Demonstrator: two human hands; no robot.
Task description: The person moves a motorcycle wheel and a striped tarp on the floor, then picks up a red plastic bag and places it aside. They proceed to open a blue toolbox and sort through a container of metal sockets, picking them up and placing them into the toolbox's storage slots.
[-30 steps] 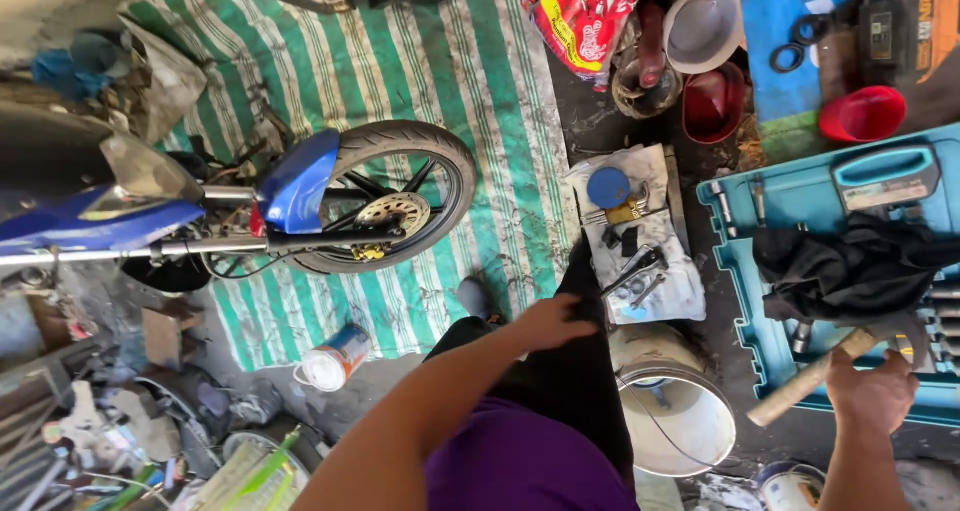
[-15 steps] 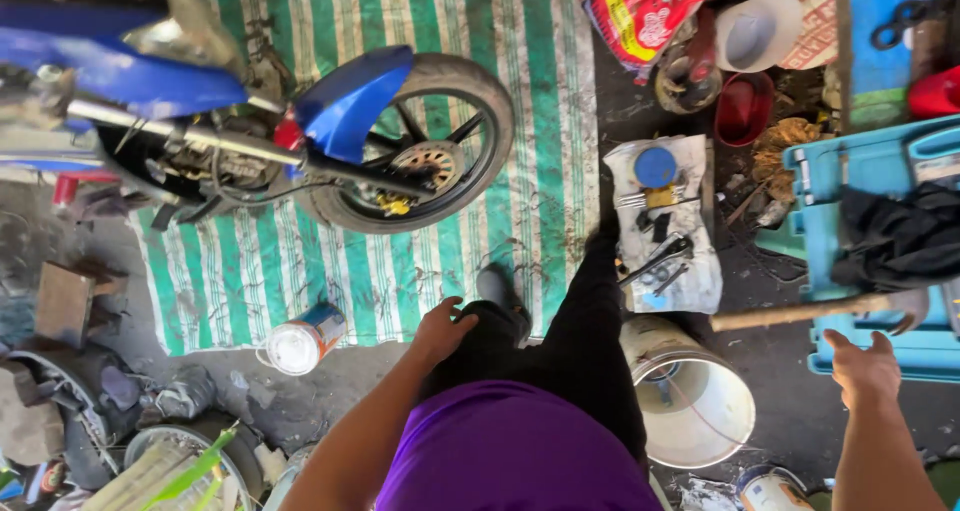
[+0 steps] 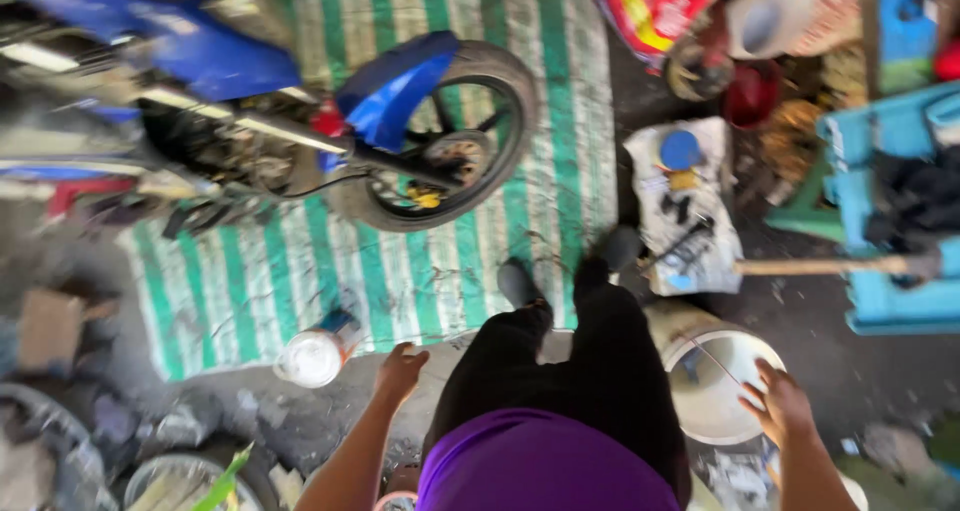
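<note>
The person stands over the floor with both hands empty; the left hand (image 3: 400,369) hangs loosely curled near a tin can (image 3: 318,349), the right hand (image 3: 778,403) spread open just above a white bucket (image 3: 722,391); the hammer (image 3: 835,265), held a second ago, now lies beyond it; regaining it would need a forward reach.

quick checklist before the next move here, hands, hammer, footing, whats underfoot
1. Left hand empty: ok, it holds nothing.
2. Right hand empty: ok, fingers spread above the white bucket.
3. Wooden-handled hammer set down: ok, its head lies on the blue case, out of both hands.
4. Footing: ok, both shoes at the striped mat edge.
5. Can near the left foot: not ok, lying loose.
6. Motorcycle steadiness: cannot tell, blurred.
</note>
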